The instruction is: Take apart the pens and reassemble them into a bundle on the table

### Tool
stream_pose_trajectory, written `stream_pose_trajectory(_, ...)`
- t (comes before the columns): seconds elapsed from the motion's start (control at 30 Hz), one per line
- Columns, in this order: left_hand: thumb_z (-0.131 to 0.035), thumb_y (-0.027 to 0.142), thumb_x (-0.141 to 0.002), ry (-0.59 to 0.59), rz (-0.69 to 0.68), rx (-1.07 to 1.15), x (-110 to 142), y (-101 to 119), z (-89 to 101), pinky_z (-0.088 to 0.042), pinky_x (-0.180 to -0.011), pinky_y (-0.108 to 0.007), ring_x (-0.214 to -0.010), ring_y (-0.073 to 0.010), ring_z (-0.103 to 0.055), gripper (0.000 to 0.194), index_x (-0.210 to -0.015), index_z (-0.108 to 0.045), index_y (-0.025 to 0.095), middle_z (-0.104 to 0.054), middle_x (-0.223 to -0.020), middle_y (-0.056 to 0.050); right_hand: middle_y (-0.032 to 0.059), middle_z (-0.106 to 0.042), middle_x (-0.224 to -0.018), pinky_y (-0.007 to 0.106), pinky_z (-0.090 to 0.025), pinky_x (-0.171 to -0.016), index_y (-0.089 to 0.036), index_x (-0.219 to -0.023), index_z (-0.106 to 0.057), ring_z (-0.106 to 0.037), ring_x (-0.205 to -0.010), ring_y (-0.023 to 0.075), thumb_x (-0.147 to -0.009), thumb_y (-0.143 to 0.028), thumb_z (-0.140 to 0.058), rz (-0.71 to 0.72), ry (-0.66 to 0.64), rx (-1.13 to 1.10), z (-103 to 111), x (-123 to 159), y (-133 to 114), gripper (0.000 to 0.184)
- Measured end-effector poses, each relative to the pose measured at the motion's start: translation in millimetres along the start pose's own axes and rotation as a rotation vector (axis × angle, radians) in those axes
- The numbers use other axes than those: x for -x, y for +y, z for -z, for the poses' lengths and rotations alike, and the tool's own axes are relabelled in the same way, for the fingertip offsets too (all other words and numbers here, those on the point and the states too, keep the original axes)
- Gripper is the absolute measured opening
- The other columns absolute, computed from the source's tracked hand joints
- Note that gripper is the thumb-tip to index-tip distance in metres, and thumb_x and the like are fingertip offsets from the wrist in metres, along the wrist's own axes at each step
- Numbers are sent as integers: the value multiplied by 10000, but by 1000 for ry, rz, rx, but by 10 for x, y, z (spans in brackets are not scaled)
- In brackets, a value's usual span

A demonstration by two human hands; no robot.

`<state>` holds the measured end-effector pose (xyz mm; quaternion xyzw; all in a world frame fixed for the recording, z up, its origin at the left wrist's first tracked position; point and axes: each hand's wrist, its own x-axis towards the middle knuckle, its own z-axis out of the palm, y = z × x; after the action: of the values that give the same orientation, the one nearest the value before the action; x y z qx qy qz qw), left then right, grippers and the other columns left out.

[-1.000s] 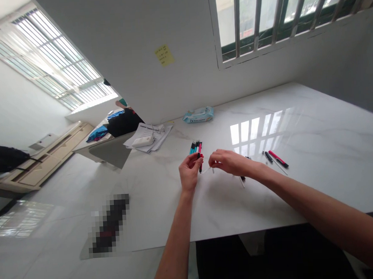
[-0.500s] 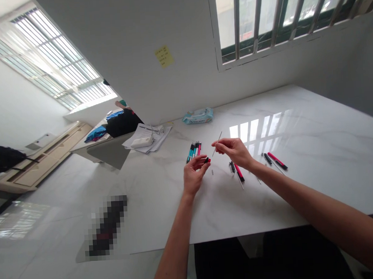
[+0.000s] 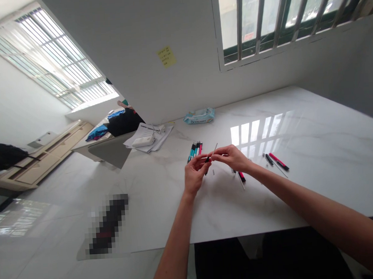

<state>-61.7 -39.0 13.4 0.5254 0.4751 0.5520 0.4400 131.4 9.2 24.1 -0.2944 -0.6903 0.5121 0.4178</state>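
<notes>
My left hand (image 3: pixel 194 178) pinches a small black-and-red pen part (image 3: pixel 207 159), mostly hidden by the fingers. My right hand (image 3: pixel 236 157) is closed on a thin pen refill (image 3: pixel 215 148), its lower end right by the pen part; whether it has entered cannot be seen. Behind my left hand lie several assembled pens (image 3: pixel 194 150) in a row. A tiny spring-like piece (image 3: pixel 213 172) rests on the table. Below my right hand are a red barrel (image 3: pixel 242 177) and another refill (image 3: pixel 241 183). Farther right lie a red barrel (image 3: pixel 279 161) and a black pen part (image 3: pixel 269 159).
A blue wipes packet (image 3: pixel 199 116) sits by the wall. Papers (image 3: pixel 161 141) with a white device (image 3: pixel 143 141) lie at the back left. A blurred dark object (image 3: pixel 108 227) is at the front left. The white table's front edge (image 3: pixel 223 239) runs near my lap.
My right hand has moved left and slightly down, bringing the refill to the pen part in my left hand. My left hand stays nearly in place.
</notes>
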Motion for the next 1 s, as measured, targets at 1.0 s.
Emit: stream_pose_trajectory(1.0,-836,396,-794,107,13,-260,-37,-120,88,-574,-797,-300,-873,-202,-755,354,-1083,-802,194,-806,-1033,-103,72,-794,-950,351,-575,-824,-192,-961,-773,-731,-875,201,-852,-380,-753,1,220,20,394,-146,157,218)
